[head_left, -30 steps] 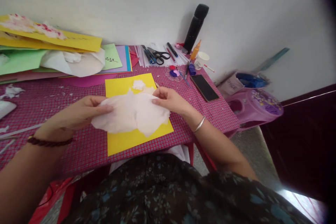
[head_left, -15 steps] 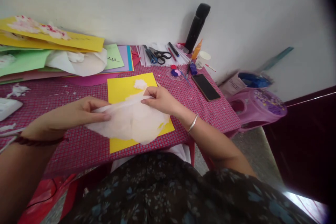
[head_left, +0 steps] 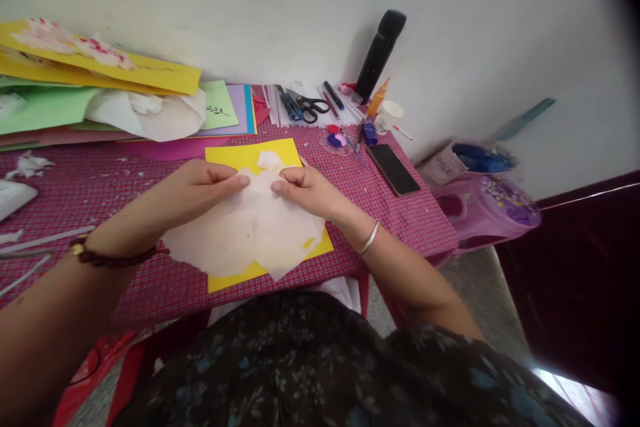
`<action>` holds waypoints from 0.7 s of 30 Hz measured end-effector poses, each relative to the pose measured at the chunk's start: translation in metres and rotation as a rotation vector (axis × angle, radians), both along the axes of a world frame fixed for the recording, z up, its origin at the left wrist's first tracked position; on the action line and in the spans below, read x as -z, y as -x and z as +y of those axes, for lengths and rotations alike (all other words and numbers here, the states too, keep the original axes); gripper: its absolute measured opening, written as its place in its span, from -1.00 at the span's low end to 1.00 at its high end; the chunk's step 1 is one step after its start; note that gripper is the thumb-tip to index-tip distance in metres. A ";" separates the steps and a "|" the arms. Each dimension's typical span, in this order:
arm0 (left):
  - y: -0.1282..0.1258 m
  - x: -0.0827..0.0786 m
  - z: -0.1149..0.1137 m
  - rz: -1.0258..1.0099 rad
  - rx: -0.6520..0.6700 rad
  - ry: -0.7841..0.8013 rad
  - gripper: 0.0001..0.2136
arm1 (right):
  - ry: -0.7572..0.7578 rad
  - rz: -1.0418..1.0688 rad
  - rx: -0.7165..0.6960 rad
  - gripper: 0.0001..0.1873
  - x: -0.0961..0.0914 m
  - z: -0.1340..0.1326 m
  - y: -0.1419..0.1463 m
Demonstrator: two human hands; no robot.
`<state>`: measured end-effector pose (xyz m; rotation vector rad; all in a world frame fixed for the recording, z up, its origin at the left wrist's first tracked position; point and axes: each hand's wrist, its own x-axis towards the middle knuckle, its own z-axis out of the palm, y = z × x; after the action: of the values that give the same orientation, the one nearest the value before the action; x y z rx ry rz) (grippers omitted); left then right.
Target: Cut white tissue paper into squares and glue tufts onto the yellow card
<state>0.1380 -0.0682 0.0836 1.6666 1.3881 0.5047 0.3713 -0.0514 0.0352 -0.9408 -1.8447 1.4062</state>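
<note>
A thin white tissue paper (head_left: 235,233) with ragged edges hangs between my hands over a yellow sheet of paper (head_left: 227,285). My left hand (head_left: 213,183) pinches its upper edge between thumb and fingers. Close to it on the right, my right hand (head_left: 305,190) pinches the same edge. A small torn white tuft (head_left: 270,160) lies on the yellow sheet just beyond my fingers. The tissue hides most of the sheet's middle.
Scissors (head_left: 311,107), pens (head_left: 333,95) and a paint palette (head_left: 336,139) lie at the back. A phone (head_left: 393,169) rests near the right edge. Stacked coloured papers (head_left: 165,80) fill the back left. A pink stool (head_left: 475,213) stands beyond the table.
My left hand has moved right and away from me along the tissue's upper edge, closer to my right hand. The tissue now hangs more spread out. My right hand has barely moved.
</note>
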 end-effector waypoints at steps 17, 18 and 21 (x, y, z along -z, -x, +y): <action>0.006 0.019 0.004 -0.219 -0.058 0.346 -0.68 | 0.162 0.060 0.028 -0.53 0.002 -0.004 -0.003; 0.004 0.019 0.003 -0.225 -0.048 0.348 -0.68 | 0.142 0.046 0.029 -0.53 0.002 -0.004 -0.002; -0.006 0.017 0.002 -0.263 -0.020 0.342 -0.68 | 0.061 0.025 0.042 -0.57 0.001 -0.003 0.001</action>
<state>0.1438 -0.0662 0.0662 1.2638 1.2196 0.4505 0.3706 -0.0549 0.0342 -0.9825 -1.7627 1.4496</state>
